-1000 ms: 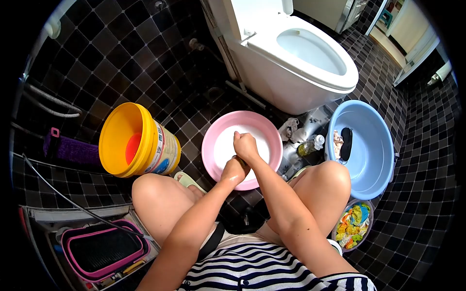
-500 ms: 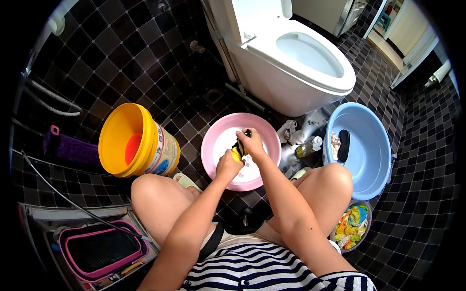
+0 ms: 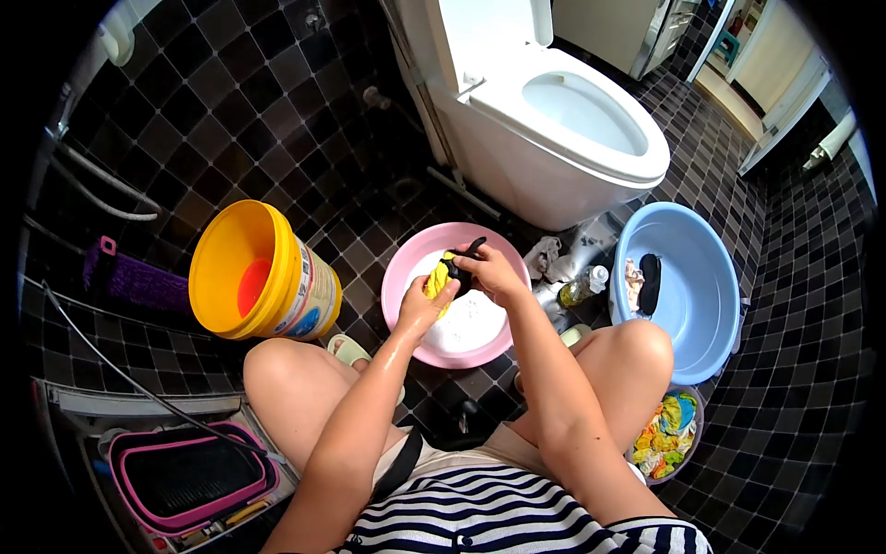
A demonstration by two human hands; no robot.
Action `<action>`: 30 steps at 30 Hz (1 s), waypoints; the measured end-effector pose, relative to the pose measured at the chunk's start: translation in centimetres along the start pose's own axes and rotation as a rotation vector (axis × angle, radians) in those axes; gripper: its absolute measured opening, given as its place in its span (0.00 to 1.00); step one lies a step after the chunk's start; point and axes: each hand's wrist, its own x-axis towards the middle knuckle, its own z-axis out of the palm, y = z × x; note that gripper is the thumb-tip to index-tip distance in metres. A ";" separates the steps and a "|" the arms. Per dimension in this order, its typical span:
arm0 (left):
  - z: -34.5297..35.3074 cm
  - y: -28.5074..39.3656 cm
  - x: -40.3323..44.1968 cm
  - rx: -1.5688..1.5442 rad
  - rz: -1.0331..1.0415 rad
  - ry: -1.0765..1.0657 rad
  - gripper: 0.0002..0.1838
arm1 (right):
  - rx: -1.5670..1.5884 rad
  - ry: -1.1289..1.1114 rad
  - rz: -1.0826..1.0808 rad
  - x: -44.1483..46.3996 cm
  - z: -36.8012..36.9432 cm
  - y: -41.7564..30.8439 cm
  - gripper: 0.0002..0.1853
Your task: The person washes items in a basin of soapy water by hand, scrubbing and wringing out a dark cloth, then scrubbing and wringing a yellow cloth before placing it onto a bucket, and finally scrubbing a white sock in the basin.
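A wet black and yellow cloth [image 3: 440, 279] is stretched between my hands above the pink basin [image 3: 399, 277]. My left hand [image 3: 422, 307] is closed round its yellow part. The black part is gripped in my right hand [image 3: 492, 273], and a black end sticks up past the fingers. White suds [image 3: 469, 325] fill the basin under both hands.
A yellow bucket [image 3: 293, 286] stands left of the basin. To the right are a bottle [image 3: 583, 286], a blue tub [image 3: 694, 314] holding a black item, and a small basin of colourful cloths [image 3: 666, 434]. The toilet [image 3: 563, 157] stands behind.
My hands have moved apart and risen a little from their clasped position. The black and yellow cloth, hidden in them at first, now shows between them, and more suds are visible.
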 end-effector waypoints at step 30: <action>-3.3 3.5 0.9 -1.161 -0.039 -0.095 0.32 | -0.254 -0.263 -0.161 -0.7 0.8 0.5 0.30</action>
